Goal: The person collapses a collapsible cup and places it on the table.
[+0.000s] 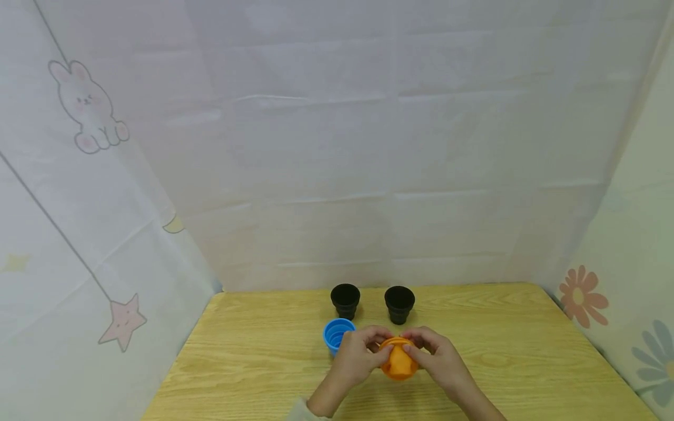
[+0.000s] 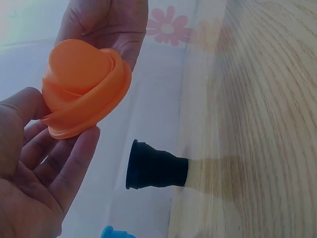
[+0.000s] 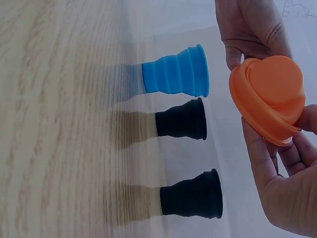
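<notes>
Gripping folded orange cup above table: left hand and right hand pinch opposite sides, likely because it flexes. Blue cup upright just beyond left hand; two black cups farther beyond grip.

Wood-grain table, creased pale sheeting behind and on both sides, printed rabbit and pink star at left, red flower and blue-grey flower at right, muted light
</notes>
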Demonstrator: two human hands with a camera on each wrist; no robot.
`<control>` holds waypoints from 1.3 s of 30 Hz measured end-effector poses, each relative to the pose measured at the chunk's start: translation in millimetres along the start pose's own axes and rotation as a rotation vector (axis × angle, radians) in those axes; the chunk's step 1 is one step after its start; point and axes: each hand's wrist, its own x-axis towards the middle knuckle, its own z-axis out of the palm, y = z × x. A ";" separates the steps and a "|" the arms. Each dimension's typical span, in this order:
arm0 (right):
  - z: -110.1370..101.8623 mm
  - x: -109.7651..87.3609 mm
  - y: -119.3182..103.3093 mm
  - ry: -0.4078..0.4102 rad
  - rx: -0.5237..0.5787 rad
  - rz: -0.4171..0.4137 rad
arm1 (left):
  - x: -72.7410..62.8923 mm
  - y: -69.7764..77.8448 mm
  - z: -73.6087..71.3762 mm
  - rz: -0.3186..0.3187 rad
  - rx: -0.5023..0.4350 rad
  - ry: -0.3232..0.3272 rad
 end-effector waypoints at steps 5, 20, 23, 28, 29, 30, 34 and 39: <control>-1.4 0.9 2.1 -0.011 0.021 0.029 | -0.1 -3.2 1.6 0.006 -0.027 0.010; -5.8 2.9 6.9 0.014 0.101 0.154 | -3.1 -3.7 -8.1 -0.124 -0.299 -0.183; -6.7 2.3 7.0 0.010 0.111 0.158 | -3.6 -3.2 -8.8 -0.119 -0.298 -0.197; -10.2 0.4 7.0 -0.064 0.118 0.129 | -4.3 -4.9 -9.5 -0.111 -0.299 -0.188; -11.3 0.3 6.9 -0.084 0.119 0.118 | -4.5 -5.2 -9.8 -0.111 -0.299 -0.184; -12.4 0.1 6.9 -0.104 0.121 0.108 | -4.6 -5.4 -10.0 -0.111 -0.300 -0.180; -16.1 0.2 7.1 -0.166 0.116 0.059 | -5.0 -5.6 -11.0 -0.110 -0.288 -0.168; -17.2 0.9 6.5 -0.187 0.105 0.033 | -4.8 -6.0 -11.8 -0.111 -0.293 -0.170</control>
